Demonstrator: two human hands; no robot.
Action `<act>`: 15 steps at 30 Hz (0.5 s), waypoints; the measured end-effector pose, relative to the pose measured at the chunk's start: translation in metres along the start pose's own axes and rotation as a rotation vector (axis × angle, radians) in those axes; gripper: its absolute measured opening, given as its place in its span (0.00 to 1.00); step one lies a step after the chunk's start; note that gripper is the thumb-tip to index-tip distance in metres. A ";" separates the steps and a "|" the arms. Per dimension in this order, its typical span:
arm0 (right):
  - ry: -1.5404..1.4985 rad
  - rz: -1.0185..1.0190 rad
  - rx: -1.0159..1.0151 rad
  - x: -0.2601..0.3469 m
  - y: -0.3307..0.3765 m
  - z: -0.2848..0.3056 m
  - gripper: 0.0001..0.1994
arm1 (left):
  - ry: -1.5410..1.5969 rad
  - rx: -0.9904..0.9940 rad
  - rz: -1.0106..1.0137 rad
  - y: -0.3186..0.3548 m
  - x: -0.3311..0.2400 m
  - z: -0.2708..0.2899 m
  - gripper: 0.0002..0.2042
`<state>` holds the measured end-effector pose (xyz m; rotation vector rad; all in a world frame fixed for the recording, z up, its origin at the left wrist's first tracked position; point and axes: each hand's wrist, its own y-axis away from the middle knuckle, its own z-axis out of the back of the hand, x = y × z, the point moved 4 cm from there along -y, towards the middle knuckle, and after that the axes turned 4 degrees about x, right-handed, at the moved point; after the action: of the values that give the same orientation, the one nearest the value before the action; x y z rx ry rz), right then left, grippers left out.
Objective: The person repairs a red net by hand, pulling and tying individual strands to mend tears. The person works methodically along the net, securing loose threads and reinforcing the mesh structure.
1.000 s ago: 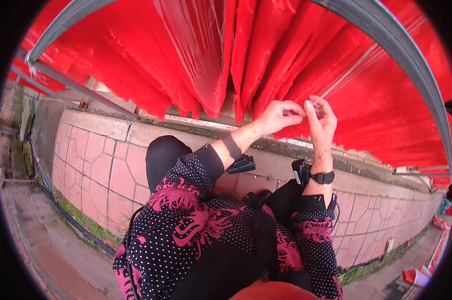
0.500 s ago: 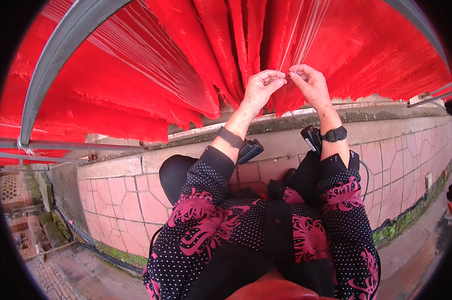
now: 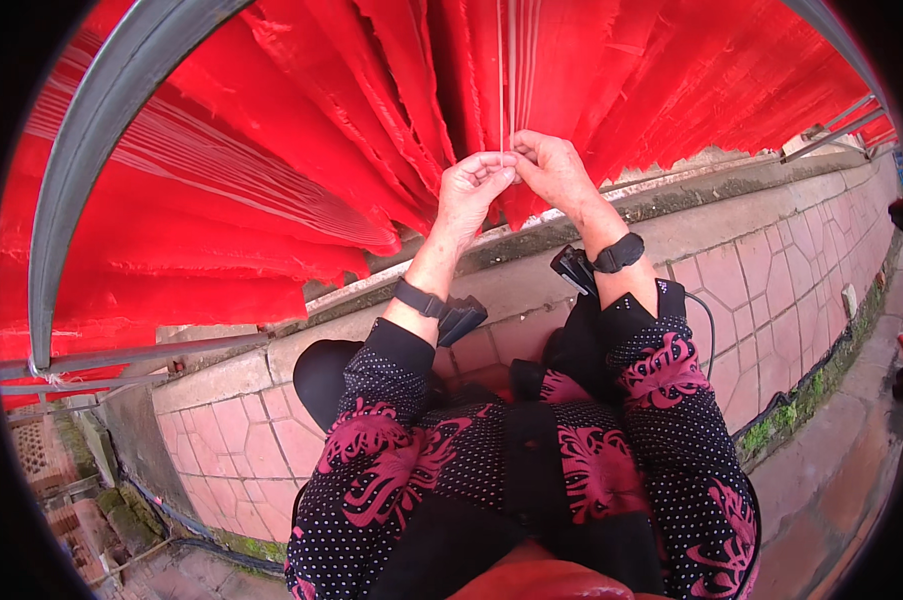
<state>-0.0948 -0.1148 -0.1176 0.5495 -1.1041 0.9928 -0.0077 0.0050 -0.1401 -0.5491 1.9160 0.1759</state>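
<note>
Both hands meet fingertip to fingertip, the left hand and right hand pinching pale threads. The threads run straight away from them, against red cloth.

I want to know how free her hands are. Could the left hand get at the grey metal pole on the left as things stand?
Probably yes: nothing stands between the left hand and the pole, but its fingers now pinch the thin threads.

Bright red hanging cloth, pale white threads, black sleeves with white dots and crimson flourishes, black wristbands, grey metal rail, pinkish tiled wall
</note>
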 end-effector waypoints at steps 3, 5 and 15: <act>0.016 0.038 -0.019 0.004 0.000 0.002 0.10 | 0.027 0.012 0.007 -0.001 0.003 0.000 0.09; -0.007 0.026 -0.018 0.006 0.001 0.002 0.09 | 0.013 -0.002 0.013 0.000 0.004 0.000 0.09; 0.169 0.040 -0.038 0.028 0.009 0.009 0.09 | 0.048 0.004 0.014 0.001 0.011 -0.001 0.08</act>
<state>-0.1039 -0.1066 -0.0898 0.4061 -0.9842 1.0315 -0.0119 0.0022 -0.1496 -0.5418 1.9662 0.1690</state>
